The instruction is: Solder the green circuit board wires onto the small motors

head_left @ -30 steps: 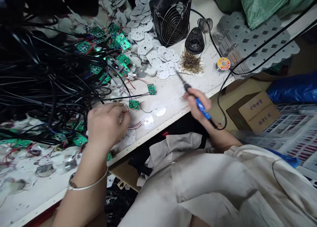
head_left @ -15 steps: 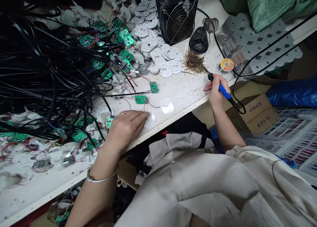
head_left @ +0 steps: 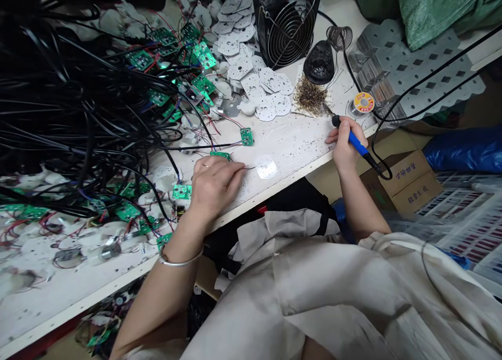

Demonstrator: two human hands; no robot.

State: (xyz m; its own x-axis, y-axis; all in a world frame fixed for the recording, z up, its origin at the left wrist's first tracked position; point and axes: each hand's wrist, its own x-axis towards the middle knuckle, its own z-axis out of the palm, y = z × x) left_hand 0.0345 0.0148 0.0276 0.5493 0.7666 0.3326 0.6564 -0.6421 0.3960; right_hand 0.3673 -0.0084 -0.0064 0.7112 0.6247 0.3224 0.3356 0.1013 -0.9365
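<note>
My right hand [head_left: 349, 148] is wrapped round the blue handle of a soldering iron [head_left: 358, 144]. Its tip points down into the brown crumbs [head_left: 309, 96] on a small pad. At the bench's front edge, my left hand [head_left: 215, 186] has its fingers bent and drawn together. A dark thin wire [head_left: 250, 167] shows at those fingertips; whether they grip it is hidden. Just behind the knuckles a green circuit board [head_left: 220, 155] is partly covered. Another board [head_left: 247, 136] lies farther back, and a third board [head_left: 182, 191] sits left of the hand. A pale perforated plate [head_left: 266, 167] lies to the right.
A tangle of black cables [head_left: 78, 98] with boards fills the left side. Loose white plates [head_left: 251, 80] lie before a black fan [head_left: 288, 27]. A solder spool [head_left: 363, 103], an iron stand [head_left: 319, 63] and stacked metal plates [head_left: 415, 72] are on the right. A cardboard box [head_left: 406, 184] stands below.
My left hand has moved right and slightly away from me, now partly covering the near circuit board and uncovering the board to its left. My right hand keeps the iron in nearly the same place.
</note>
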